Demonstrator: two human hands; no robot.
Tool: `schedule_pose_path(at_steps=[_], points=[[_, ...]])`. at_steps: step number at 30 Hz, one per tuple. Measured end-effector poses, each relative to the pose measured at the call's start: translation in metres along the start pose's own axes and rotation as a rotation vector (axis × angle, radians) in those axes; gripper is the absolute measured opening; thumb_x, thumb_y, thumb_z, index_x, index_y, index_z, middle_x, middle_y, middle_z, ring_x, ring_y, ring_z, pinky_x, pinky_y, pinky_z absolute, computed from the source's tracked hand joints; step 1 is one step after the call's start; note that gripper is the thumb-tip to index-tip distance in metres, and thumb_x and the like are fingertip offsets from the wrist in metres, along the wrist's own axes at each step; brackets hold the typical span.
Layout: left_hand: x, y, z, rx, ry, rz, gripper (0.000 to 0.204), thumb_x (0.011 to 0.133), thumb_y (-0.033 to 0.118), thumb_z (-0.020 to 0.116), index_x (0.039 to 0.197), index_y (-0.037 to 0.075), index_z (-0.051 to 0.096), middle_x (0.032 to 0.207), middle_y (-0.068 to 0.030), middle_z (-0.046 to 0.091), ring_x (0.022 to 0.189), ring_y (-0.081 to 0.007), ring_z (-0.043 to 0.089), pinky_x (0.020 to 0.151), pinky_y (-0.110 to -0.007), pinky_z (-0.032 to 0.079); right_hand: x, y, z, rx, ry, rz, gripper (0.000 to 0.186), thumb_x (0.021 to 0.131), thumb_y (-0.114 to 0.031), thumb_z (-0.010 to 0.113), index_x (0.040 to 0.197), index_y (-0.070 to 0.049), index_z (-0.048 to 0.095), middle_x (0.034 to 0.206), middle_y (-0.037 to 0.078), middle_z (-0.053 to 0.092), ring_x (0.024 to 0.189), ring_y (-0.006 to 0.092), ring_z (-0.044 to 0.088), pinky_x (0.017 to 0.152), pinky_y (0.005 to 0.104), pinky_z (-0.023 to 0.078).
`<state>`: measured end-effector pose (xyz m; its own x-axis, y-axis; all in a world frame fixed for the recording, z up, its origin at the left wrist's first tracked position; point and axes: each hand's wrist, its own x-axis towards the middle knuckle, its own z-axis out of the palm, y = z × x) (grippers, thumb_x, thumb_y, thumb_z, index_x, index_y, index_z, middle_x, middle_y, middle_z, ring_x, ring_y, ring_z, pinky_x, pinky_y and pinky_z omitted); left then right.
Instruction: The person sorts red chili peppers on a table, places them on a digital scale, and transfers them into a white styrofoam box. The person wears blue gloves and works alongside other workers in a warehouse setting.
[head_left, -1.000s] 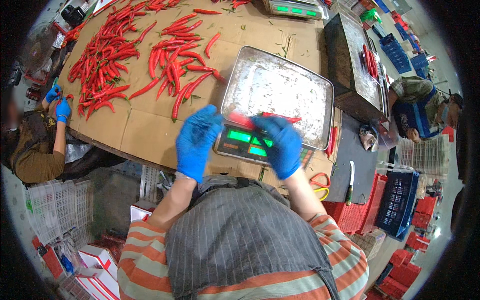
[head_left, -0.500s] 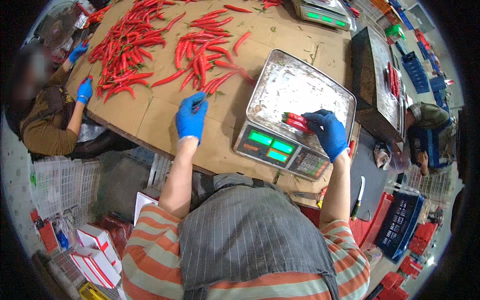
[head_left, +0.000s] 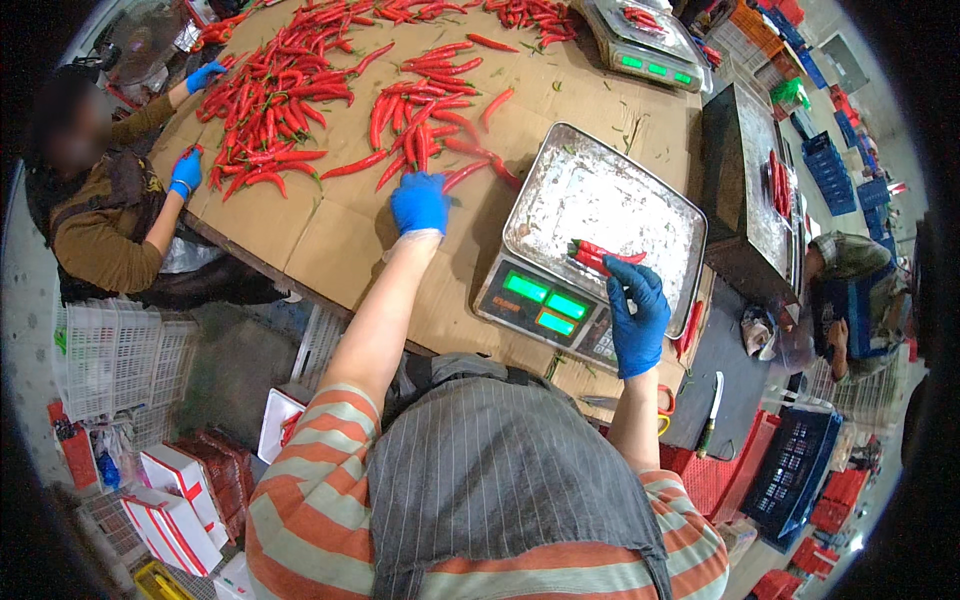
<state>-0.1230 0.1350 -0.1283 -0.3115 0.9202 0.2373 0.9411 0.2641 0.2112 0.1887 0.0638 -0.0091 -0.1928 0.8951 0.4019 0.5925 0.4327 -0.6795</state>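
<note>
My left hand [head_left: 418, 206], in a blue glove, reaches over the cardboard table to a small heap of red chili peppers [head_left: 415, 110]. Its fingers curl down onto the near pepper ends, the fingertips partly hidden. My right hand [head_left: 637, 315], also gloved in blue, is over the near part of the metal tray [head_left: 560, 185] of a digital scale [head_left: 520, 303]. Thumb and fingers close at the tip end of a few chili peppers [head_left: 592, 252] lying together there, green stems to the left.
A large chili pile [head_left: 275, 110] covers the far left, beside a blue-gloved co-worker [head_left: 110, 225]. A second scale [head_left: 640, 45] stands at the back. On the right are a metal box [head_left: 755, 170], a loose chili [head_left: 690, 330], a knife [head_left: 712, 415] and scissors [head_left: 664, 405].
My left hand has moved forward and right onto the small pepper heap. My right hand has shifted left and toward me, still beside the peppers on the tray. The view has shifted slightly.
</note>
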Motion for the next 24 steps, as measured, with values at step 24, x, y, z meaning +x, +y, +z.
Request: schedule_pose_path(at_steps=[24], points=[[-0.099, 0.056, -0.154, -1.794, -0.271, -0.193, 0.033, 0.079, 0.005, 0.065, 0.111, 0.0, 0.057, 0.104, -0.0104, 0.062, 0.089, -0.0151, 0.059, 0.079, -0.027, 0.048, 0.006, -0.049, 0.045, 1.104, -0.113, 0.568, 0.023, 0.084, -0.014, 0.061, 0.1, 0.002, 0.06, 0.078, 0.005, 0.06, 0.065, 0.0114, 0.052, 0.062, 0.0234, 0.042]])
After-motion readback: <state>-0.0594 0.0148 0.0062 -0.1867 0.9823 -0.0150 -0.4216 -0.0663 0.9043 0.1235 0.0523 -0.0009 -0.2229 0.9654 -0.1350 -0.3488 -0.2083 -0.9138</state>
